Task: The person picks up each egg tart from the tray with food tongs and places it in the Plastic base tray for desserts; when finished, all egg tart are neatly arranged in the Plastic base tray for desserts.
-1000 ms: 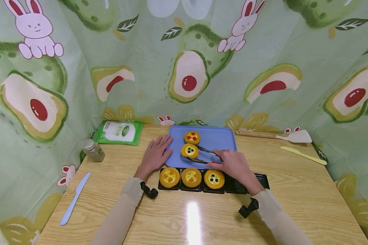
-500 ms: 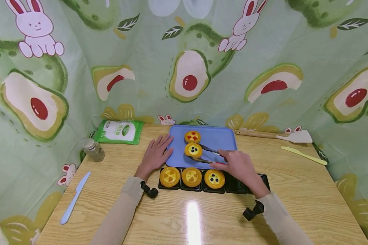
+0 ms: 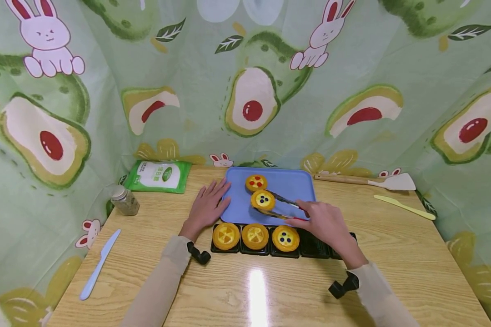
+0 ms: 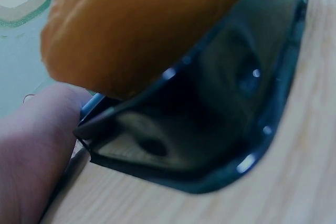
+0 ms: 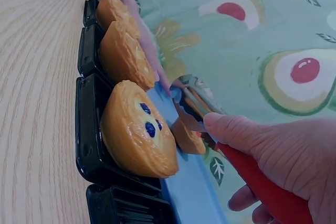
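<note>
My right hand (image 3: 325, 222) grips red-handled tongs (image 5: 257, 182). In the head view, the tong arms stand on either side of a tart with blue berries (image 3: 263, 200), over the blue tray (image 3: 290, 179). Just behind it on the tray sits a tart with red toppings (image 3: 256, 182). My left hand (image 3: 206, 206) lies with fingers extended at the tray's left edge, holding nothing. Before the tray runs a row of black plastic cups (image 3: 314, 247). Three hold tarts: two with a wedge pattern, such as the leftmost tart (image 3: 226, 236), and one blueberry tart (image 3: 286, 239). My right forearm partly hides the row's right end.
A green and white packet (image 3: 158, 176) and a lidded jar (image 3: 125, 201) stand at the back left. A blue knife (image 3: 100, 265) lies at the left. At the back right are a wooden-handled spatula (image 3: 393, 182) and a yellow knife (image 3: 405, 207). A printed curtain (image 3: 204, 113) encloses the table.
My right hand and the tongs have moved right across the tray, and the blueberry tart between the tong arms has moved with them. My left hand has stayed in place.
</note>
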A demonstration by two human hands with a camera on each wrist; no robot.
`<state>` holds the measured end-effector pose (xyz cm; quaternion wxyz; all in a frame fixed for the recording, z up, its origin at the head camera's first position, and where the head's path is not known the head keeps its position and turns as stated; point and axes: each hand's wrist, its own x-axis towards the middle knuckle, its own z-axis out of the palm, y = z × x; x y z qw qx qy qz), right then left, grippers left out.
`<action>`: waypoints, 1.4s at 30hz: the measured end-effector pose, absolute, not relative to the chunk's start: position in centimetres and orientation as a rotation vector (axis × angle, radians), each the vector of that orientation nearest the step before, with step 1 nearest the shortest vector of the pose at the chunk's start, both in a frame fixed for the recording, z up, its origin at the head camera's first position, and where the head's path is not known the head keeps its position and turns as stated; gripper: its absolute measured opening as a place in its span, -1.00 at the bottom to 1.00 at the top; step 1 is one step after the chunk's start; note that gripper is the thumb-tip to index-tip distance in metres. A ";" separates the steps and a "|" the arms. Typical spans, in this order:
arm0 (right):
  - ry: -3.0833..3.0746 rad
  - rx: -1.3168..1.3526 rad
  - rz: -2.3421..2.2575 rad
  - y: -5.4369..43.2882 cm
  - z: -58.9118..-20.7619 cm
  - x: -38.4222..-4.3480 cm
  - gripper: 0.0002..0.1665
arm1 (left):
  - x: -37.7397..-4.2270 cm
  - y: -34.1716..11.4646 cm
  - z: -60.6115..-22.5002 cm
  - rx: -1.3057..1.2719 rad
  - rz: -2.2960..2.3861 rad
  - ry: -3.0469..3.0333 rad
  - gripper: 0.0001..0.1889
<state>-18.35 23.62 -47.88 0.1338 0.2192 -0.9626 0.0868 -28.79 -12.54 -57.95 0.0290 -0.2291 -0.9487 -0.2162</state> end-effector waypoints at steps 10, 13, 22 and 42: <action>-2.813 0.620 0.196 24.0 -47.4 -17.8 -0.42 | -28.9 -12.7 -58.2 -0.702 -0.662 -2.944 -0.34; -2.818 0.611 0.190 24.2 -47.4 -17.6 -0.44 | -28.9 -12.7 -58.3 -0.704 -0.659 -2.940 -0.34; -2.813 0.600 0.217 24.7 -47.0 -17.0 -0.45 | -28.7 -12.6 -58.1 -0.702 -0.682 -2.925 -0.35; -2.841 0.510 0.279 27.1 -46.4 -15.1 -0.48 | -28.8 -12.4 -58.0 -0.692 -0.682 -2.931 -0.35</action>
